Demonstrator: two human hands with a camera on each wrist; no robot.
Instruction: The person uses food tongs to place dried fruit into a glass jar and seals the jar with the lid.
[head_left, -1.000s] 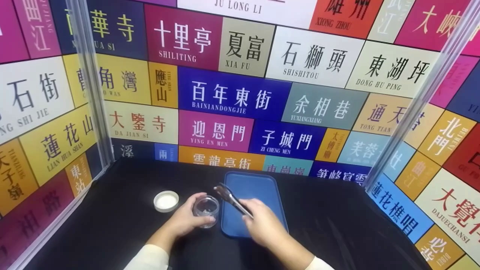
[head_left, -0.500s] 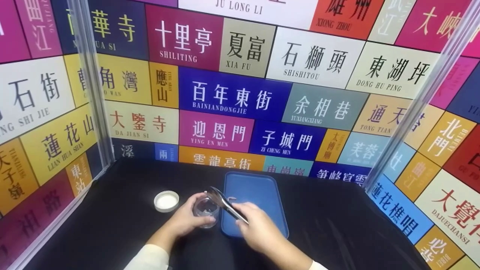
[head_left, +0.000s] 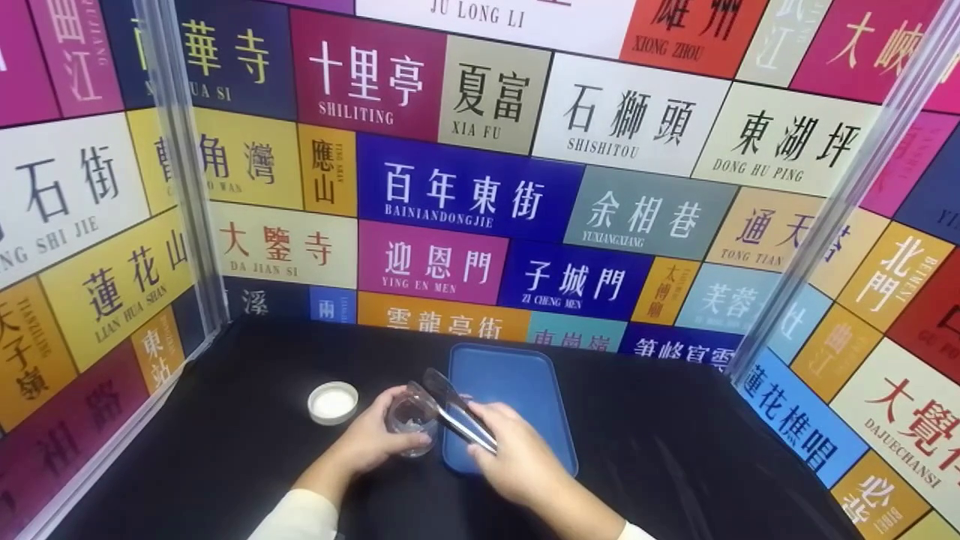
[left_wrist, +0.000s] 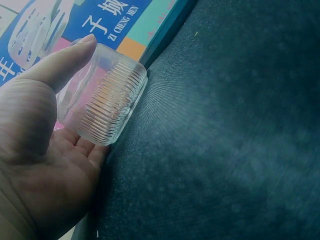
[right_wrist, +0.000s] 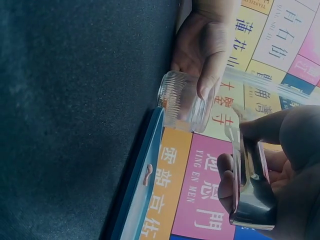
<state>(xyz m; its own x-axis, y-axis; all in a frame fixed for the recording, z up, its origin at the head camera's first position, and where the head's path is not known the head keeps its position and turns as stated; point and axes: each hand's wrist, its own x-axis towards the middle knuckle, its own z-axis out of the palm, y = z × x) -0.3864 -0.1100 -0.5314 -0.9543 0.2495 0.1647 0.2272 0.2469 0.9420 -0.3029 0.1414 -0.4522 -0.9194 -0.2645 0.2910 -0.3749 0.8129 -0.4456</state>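
My left hand (head_left: 382, 433) grips a clear jar (left_wrist: 107, 95) with a ribbed lower wall, thumb on one side and fingers on the other. The jar has no lid on, and its base is close over the black cloth. In my right hand (head_left: 514, 450) is a pair of metal tongs (head_left: 466, 429), held by the handle end. Their slotted heads (left_wrist: 42, 30) are spread apart, right at the jar's mouth in the head view. A small, curved, brownish-pink piece (right_wrist: 148, 175) lies on the blue tray (head_left: 517, 375), just right of the jar.
A round whitish lid (head_left: 332, 403) rests on the black cloth (head_left: 247, 450) to the left of the jar. Behind the table stands a wall of colourful printed signs (head_left: 469, 187), with clear upright posts (head_left: 199, 225) at the corners.
My right hand has brought the tongs leftward from above the tray to the jar's mouth, and their heads have spread wider. The left hand and jar have stayed in place.
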